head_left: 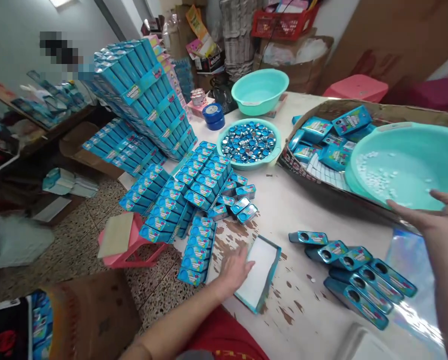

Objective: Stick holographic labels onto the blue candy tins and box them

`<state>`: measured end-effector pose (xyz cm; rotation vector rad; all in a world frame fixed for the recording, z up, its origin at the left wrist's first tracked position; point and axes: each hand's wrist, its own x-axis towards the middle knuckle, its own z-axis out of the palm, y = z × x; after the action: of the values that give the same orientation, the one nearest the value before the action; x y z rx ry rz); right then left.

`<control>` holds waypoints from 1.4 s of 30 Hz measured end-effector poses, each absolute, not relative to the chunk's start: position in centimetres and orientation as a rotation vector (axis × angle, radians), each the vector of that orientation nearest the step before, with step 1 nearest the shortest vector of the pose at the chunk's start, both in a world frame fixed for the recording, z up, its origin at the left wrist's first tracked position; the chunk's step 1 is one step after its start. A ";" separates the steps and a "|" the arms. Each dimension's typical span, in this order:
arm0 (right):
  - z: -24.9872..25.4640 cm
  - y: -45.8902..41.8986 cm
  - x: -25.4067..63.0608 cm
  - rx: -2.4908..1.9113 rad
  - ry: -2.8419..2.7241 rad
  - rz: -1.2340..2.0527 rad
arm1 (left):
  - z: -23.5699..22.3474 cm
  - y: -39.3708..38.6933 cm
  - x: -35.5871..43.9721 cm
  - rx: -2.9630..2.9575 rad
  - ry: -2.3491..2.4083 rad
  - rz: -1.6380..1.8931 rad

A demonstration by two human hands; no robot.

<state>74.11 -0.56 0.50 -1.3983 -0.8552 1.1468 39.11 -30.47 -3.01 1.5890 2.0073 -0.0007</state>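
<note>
My left hand (234,270) lies flat with spread fingers on the left edge of a shallow blue-rimmed white tray (259,274) on the worn white table (295,205). My right hand (436,215) reaches with open fingers to the rim of a teal basin (411,165) that holds small white pellets. Several blue candy boxes (353,277) with round holes lie in a row between the two hands. More of these boxes (188,200) are stacked to the left of the tray.
A teal bowl of shiny blue caps (248,142) and an empty teal basin (259,90) stand at the back. A cardboard tray (321,127) holds more blue boxes. Tall box stacks (145,95), blue tape rolls (212,115) and a pink stool (128,245) sit left.
</note>
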 end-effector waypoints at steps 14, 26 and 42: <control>-7.4 -34.3 52.1 -2.306 -1.686 1.198 | -3.6 -19.4 37.5 2.001 2.132 0.009; -7.2 -32.9 52.7 -2.461 -1.868 1.004 | -0.7 -23.6 38.4 2.107 1.190 0.053; -3.2 -30.3 51.1 -1.599 -1.652 0.702 | 4.1 -24.7 27.8 1.865 2.186 0.899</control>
<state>51.13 -30.27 -3.18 -1.5991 -1.6520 0.7020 27.83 -24.71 4.05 1.8650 2.1862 0.8987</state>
